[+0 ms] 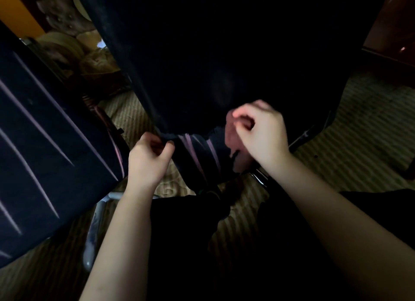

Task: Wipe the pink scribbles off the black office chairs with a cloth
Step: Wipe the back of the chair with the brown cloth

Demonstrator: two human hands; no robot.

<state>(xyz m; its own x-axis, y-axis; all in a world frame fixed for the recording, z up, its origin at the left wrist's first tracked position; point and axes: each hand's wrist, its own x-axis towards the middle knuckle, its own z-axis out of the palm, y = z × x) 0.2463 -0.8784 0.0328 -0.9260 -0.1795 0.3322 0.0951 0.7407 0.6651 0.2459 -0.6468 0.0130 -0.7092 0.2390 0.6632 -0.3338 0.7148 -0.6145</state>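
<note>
Under you the floor [370, 120] is carpet in tan and darker stripes. A black chair [202, 53] stands on it straight ahead of you. A second black chair [45, 143], streaked with pink lines, stands just beside it toward the floor's left edge; a pale metal leg [96, 222] shows beneath that one. Dim pale clutter [74, 51] sits at the far left corner, dark wooden furniture [390, 31] at the far right.

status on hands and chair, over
Left hand pinches the black chair by its edge. Right hand holds the cloth against it. Pink scribbles between hands not yet wiped. Nothing blocking.
</note>
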